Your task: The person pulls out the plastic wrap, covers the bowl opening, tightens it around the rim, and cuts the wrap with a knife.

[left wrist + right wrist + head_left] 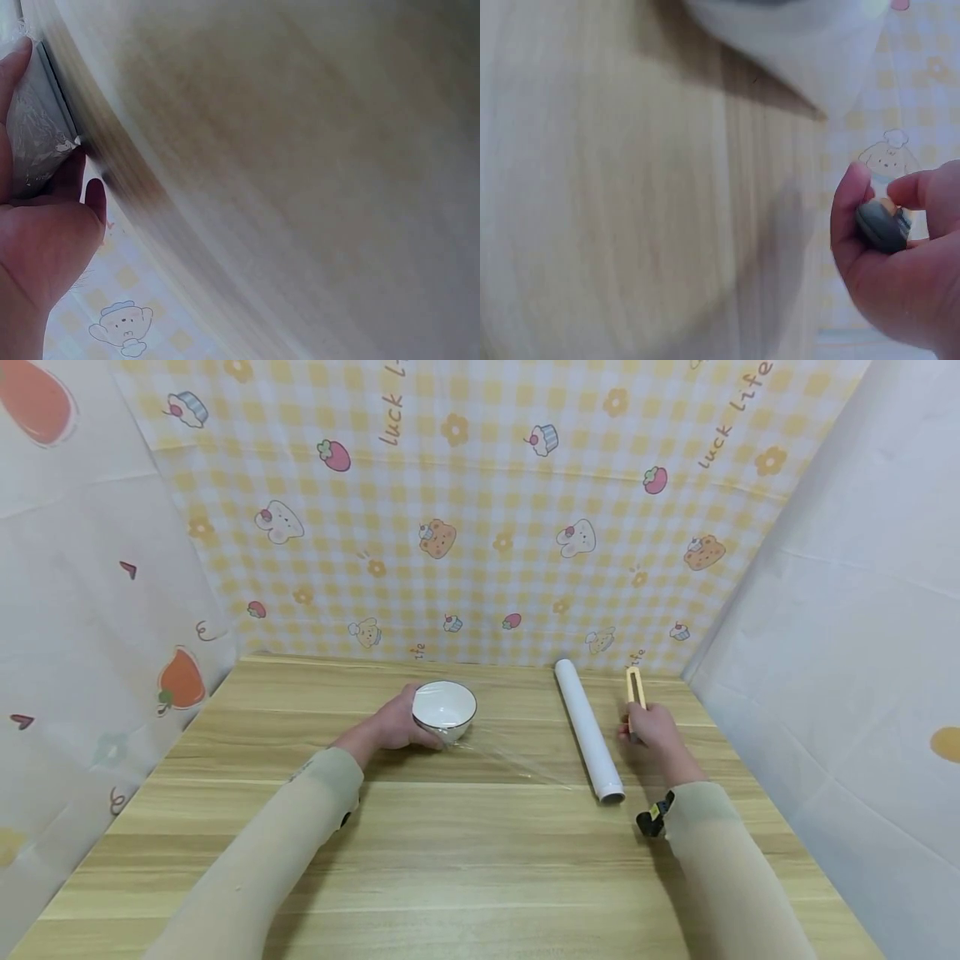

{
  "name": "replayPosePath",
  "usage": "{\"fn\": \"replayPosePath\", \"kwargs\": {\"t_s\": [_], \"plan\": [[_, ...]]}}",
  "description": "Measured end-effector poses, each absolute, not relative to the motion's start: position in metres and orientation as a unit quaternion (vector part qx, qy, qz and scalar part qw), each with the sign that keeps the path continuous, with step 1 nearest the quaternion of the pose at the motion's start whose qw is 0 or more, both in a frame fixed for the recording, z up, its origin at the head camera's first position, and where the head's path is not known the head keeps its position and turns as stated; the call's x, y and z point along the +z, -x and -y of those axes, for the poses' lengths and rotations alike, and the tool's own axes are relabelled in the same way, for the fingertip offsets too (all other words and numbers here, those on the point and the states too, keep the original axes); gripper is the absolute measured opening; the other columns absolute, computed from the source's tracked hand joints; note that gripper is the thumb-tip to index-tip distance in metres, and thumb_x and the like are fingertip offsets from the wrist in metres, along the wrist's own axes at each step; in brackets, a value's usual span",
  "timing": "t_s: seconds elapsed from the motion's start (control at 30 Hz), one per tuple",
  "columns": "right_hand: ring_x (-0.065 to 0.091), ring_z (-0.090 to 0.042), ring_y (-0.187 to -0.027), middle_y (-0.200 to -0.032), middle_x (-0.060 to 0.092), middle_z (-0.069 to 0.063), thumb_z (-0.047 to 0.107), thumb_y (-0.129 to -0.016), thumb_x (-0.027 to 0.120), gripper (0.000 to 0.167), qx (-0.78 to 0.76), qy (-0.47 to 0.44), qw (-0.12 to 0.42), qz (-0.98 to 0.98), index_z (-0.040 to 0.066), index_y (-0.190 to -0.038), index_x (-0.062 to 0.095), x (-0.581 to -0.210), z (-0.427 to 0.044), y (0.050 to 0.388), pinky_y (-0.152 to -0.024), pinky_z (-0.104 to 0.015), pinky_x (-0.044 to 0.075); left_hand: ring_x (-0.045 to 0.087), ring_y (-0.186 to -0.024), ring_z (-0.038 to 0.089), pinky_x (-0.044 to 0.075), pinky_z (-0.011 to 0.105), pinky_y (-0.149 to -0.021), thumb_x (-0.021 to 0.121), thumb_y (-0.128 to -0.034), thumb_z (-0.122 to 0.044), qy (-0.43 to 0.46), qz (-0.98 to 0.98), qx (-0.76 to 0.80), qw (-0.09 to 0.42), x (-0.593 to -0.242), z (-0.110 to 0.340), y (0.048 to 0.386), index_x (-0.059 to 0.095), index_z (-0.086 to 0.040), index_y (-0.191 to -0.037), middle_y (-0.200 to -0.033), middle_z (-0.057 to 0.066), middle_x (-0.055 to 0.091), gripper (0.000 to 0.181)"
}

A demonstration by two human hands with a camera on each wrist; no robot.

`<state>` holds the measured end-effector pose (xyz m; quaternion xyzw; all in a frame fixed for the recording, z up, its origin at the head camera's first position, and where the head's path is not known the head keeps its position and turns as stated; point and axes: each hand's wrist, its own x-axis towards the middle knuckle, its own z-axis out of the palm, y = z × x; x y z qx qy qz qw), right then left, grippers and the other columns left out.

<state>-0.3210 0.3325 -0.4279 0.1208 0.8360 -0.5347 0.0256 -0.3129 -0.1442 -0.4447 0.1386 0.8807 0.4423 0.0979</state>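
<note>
My left hand (pixel 397 722) grips the white bowl (pixel 450 703) with the dark rim by its left side, fingers at the far side and thumb toward me. Clear cling film (pixel 517 763) clings to the bowl and stretches away to the right over the table. In the left wrist view the wrinkled film (pixel 34 154) covers the bowl's side. My right hand (pixel 654 727) holds a utility knife, its yellow slotted body (pixel 629 685) pointing away from me. Its dark grey end (pixel 881 226) shows between thumb and fingers in the right wrist view. Whether any blade is out cannot be seen.
A long white roll (pixel 588 731) of film lies between the two hands, slanting toward me. The wooden table (pixel 480 877) ends at a yellow checked cloth (pixel 480 568) behind. White cloths hang at the left and right sides.
</note>
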Motion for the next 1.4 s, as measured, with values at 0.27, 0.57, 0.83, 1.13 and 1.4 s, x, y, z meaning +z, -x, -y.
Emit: {"fn": "replayPosePath", "kwargs": {"t_s": [0.27,0.57,0.83,1.13,1.4], "plan": [[0.062,-0.008,-0.076,-0.103,0.061,-0.003,0.018,-0.116,0.033,0.045,-0.659,-0.072,0.032,-0.748,-0.008,-0.153,0.034,-0.419,-0.317,0.322,-0.068,-0.024,0.059,0.048,-0.15,0.044,0.03,0.058,-0.134,0.103,-0.0753,-0.018,-0.137,-0.879,0.445,0.101,-0.447,0.144,0.313,0.026,0.003,-0.163,-0.161,0.028,0.046,0.119],[0.065,-0.007,-0.093,-0.121,0.065,-0.001,0.019,-0.121,0.028,0.041,-0.681,-0.024,0.008,-0.732,-0.004,-0.154,0.034,-0.417,-0.31,0.319,-0.084,-0.022,0.061,0.049,-0.148,0.044,0.03,0.057,-0.134,0.103,-0.0746,-0.015,-0.143,-0.874,0.452,0.102,-0.446,0.144,0.312,0.028,0.004,-0.161,-0.159,0.028,0.047,0.116],[0.076,-0.011,-0.099,-0.126,0.067,-0.005,0.021,-0.121,0.034,0.039,-0.688,0.006,-0.023,-0.725,0.0,-0.153,0.025,-0.419,-0.308,0.319,-0.09,-0.028,0.067,0.048,-0.149,0.044,0.029,0.058,-0.134,0.103,-0.075,-0.017,-0.142,-0.878,0.446,0.101,-0.445,0.144,0.312,0.026,0.004,-0.163,-0.159,0.029,0.047,0.119],[0.067,-0.008,-0.079,-0.104,0.07,0.008,0.031,-0.121,0.035,0.028,-0.645,0.014,-0.048,-0.763,0.009,-0.133,0.047,-0.414,-0.303,0.317,-0.068,-0.022,0.061,0.047,-0.149,0.045,0.029,0.058,-0.134,0.102,-0.0764,-0.017,-0.142,-0.881,0.44,0.102,-0.444,0.144,0.311,0.026,0.004,-0.163,-0.16,0.029,0.046,0.118],[0.07,-0.006,-0.08,-0.112,0.065,0.001,0.031,-0.121,0.035,0.034,-0.665,0.015,-0.036,-0.746,0.006,-0.144,0.041,-0.416,-0.302,0.32,-0.07,-0.026,0.065,0.048,-0.149,0.045,0.03,0.057,-0.134,0.103,-0.0759,-0.018,-0.141,-0.881,0.44,0.102,-0.444,0.145,0.311,0.026,0.003,-0.163,-0.159,0.029,0.048,0.118]]}}
